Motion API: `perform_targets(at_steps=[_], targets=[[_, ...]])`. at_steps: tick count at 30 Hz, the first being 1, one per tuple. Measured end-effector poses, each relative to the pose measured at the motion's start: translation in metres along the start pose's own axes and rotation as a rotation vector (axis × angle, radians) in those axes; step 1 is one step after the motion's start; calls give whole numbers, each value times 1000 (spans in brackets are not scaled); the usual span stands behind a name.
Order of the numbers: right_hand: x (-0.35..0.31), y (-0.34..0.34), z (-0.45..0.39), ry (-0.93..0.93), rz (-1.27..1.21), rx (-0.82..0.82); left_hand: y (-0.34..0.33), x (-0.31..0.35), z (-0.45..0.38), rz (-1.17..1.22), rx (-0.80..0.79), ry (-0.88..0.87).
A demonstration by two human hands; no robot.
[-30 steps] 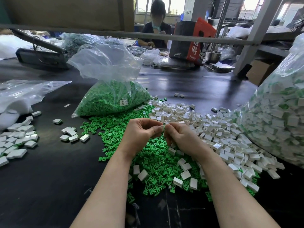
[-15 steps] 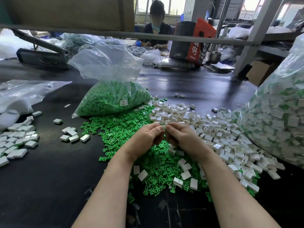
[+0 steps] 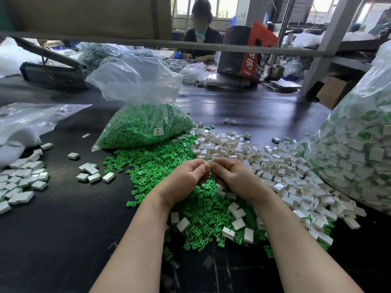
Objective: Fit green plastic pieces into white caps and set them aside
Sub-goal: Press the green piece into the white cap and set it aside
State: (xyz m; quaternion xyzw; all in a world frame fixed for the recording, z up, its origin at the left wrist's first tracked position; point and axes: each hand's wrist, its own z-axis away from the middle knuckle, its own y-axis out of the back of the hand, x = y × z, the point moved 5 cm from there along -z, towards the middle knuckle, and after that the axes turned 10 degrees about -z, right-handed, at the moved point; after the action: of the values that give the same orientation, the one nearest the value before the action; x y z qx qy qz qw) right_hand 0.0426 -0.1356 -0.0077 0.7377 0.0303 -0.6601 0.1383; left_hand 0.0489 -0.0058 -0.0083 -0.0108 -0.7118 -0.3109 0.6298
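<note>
My left hand [image 3: 186,176] and right hand [image 3: 234,176] meet fingertip to fingertip, pinching one white cap [image 3: 209,162] between them above the loose green pieces [image 3: 148,166]; white caps pile [image 3: 275,166] to my right; finished caps [image 3: 23,180] far left on the black table [image 3: 63,229].

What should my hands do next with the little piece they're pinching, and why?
Probably finish pressing it together. Both the left hand and right hand pinch a small white cap between their fingertips above the green pieces; whether it is seated cannot be seen.

Bright window backlight, sharp centre, edges bowed.
</note>
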Motion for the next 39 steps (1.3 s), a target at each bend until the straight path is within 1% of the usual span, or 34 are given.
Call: perform_targets(at_steps=[8, 19, 25, 32, 39], targets=[[-3, -1, 2, -15, -14, -5, 0, 1, 1, 29, -10, 0], [-2, -1, 2, -14, 19, -24, 1, 1, 0, -54, -4, -6], [-2, -3, 2, -17, 25, -65, 2, -2, 0, -38, -25, 0], [-1, -2, 3, -32, 54, -78, 2, -1, 1, -80, -42, -6], [-2, -1, 5, -51, 35, -136, 3, -6, 1, -33, -84, -1]])
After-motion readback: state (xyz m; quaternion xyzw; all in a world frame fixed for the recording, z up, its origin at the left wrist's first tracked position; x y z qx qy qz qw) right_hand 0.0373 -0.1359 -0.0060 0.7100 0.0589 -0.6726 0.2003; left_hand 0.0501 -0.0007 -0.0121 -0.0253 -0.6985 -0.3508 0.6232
